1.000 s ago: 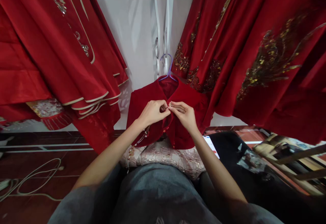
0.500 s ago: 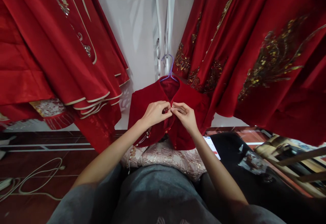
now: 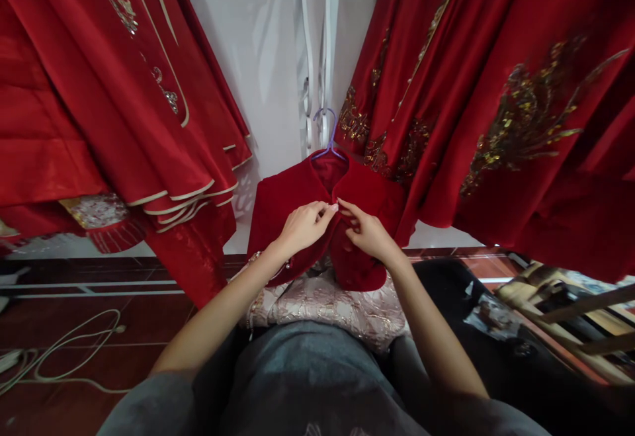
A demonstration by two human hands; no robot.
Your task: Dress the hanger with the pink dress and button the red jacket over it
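A short red jacket (image 3: 278,201) hangs on a purple hanger (image 3: 329,141) in front of me, its lower part reaching over my lap. My left hand (image 3: 308,225) is closed in a pinch at the jacket's front edge, below the collar. Close against it, my right hand (image 3: 366,229) lies over the other front panel. Its index fingertip touches the edge beside my left fingertips, while the thumb sits lower and apart. Whatever fastening lies under the fingertips is hidden. Pale patterned fabric (image 3: 317,304) rests across my lap, beneath the jacket hem.
Long red garments (image 3: 163,125) hang at left, and gold-embroidered red ones (image 3: 461,125) at right. White metalwork (image 3: 317,39) stands behind the hanger. A cable (image 3: 64,343) lies on the tiled floor. A clear plastic bag (image 3: 491,317) rests on a black surface near a wooden rack (image 3: 585,317).
My right thumb has come away from the fingertips and sits lower. The right forearm has shifted slightly outward, covering the phone seen before. My left hand stays pinched at the jacket's edge.
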